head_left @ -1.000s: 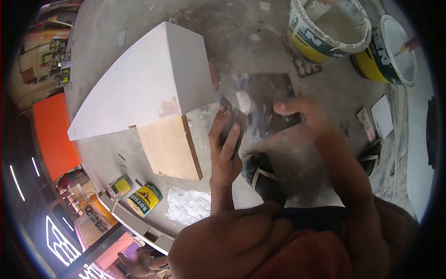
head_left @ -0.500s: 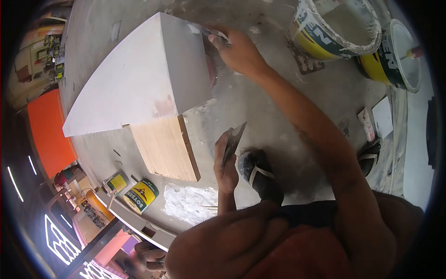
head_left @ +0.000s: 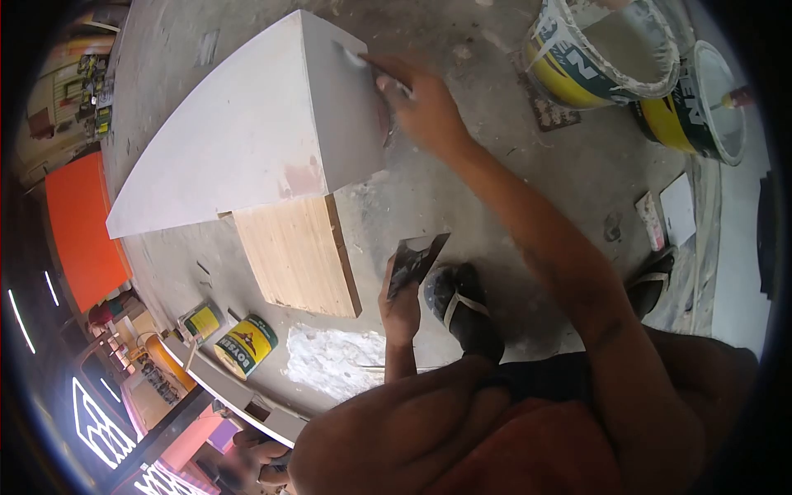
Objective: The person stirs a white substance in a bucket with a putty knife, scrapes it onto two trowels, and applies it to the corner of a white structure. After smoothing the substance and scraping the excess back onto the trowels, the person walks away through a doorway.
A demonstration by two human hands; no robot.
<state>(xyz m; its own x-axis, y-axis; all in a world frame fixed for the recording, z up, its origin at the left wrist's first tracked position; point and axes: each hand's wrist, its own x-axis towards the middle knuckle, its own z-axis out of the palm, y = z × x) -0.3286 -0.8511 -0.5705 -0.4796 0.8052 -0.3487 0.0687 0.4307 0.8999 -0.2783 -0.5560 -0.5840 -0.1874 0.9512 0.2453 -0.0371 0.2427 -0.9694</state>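
My right hand point(head_left: 427, 107) is closed around a putty knife point(head_left: 356, 59), whose blade meets the narrow grey-white face of a large curved white piece point(head_left: 219, 124) near its upper corner. Lower down, my left hand point(head_left: 401, 312) grips a wide, dark putty knife point(head_left: 419, 257), its smeared flat side showing. That blade is held clear of the white piece, above the floor by my foot. A bare wooden board point(head_left: 290, 256) adjoins the white piece's lower edge. A pinkish patch point(head_left: 302, 178) marks the white surface near the board.
Two large pails, one putty-rimmed point(head_left: 569, 70) and another point(head_left: 697, 115), stand at upper right. Smaller cans, including a Boysen can point(head_left: 247, 345), are at lower left beside a white-smeared sheet point(head_left: 330, 359). An orange panel point(head_left: 82, 223) stands at left. Another person point(head_left: 256, 462) is at bottom left.
My right hand has moved slightly down and right, with its knife now lower on the narrow face. My left hand has turned its knife so more of the blade shows. The view shifted slightly.
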